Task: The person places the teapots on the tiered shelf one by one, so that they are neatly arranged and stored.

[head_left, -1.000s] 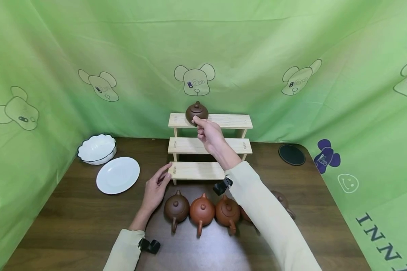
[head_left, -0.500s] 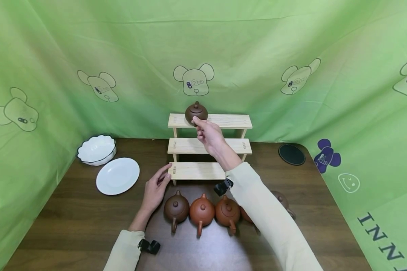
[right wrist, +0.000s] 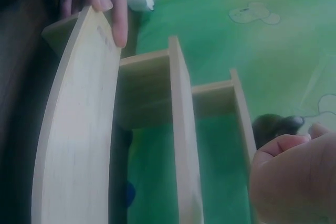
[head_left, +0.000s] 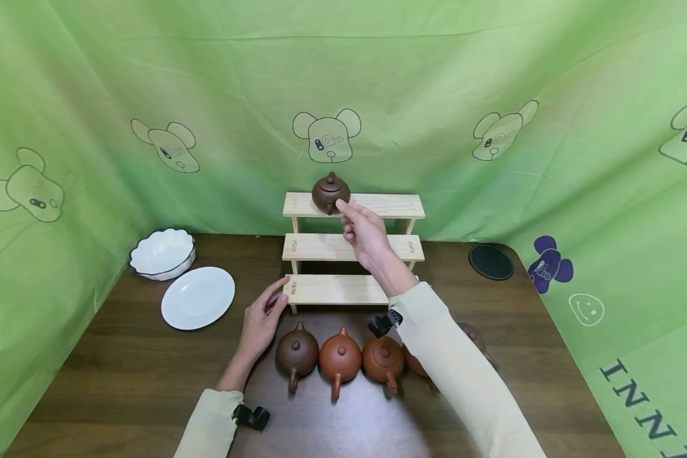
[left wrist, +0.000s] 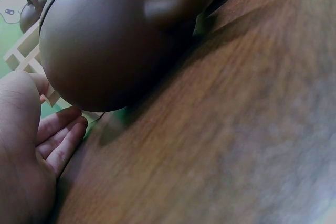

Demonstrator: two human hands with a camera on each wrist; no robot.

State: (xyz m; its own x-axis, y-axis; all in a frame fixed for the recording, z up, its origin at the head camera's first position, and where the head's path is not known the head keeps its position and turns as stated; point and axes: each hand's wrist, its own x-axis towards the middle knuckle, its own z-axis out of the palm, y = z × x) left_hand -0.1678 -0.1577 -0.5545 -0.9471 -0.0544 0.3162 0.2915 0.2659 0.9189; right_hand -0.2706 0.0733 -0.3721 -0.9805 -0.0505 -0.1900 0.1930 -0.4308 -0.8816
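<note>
A dark brown teapot (head_left: 330, 193) stands on the top step of a three-tier wooden display stand (head_left: 332, 289), its handle toward me. The right hand (head_left: 367, 235) is just right of that handle, thumb and index fingertip close together by the teapot's lower side; its other fingers are loosely bent. At the lowest step's left end, the left hand (head_left: 261, 321) grips the board, thumb at the front corner and index finger at the back. Beside it sits another dark brown teapot (left wrist: 115, 40), large in the left wrist view.
A reddish teapot (head_left: 340, 359), a red-brown teapot (head_left: 383, 357) and others partly hidden by the right sleeve line up before the stand. At left are a scalloped white bowl (head_left: 163, 254) and a white plate (head_left: 198, 298). A black round coaster (head_left: 491, 261) lies at right.
The right hand's fingertips have come off the teapot's handle and shifted slightly right and down, uncovering the handle. The teapot stays on the top step; the left hand keeps its place.
</note>
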